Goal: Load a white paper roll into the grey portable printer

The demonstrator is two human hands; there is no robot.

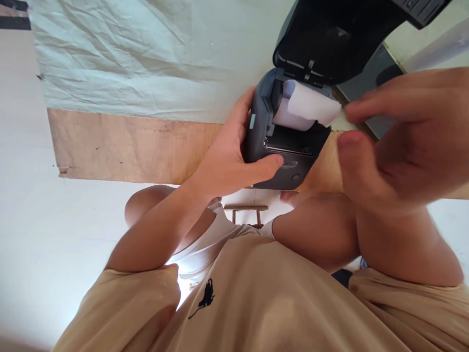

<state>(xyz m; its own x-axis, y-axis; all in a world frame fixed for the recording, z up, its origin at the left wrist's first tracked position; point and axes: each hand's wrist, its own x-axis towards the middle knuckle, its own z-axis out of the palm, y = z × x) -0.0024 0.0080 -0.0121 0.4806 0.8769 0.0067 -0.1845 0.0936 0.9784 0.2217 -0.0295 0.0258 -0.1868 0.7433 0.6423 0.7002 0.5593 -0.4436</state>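
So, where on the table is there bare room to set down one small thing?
The wrinkled pale sheet left of the printer looks free; so does the wooden strip below it, left of the left hand. Around the printer's right it is crowded: open lid, dark panel, right hand.

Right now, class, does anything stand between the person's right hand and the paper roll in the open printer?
Nothing visible does. The right hand is beside the loose end of the paper roll, the lid is raised on the far side, and the left hand holds the printer from the opposite side.
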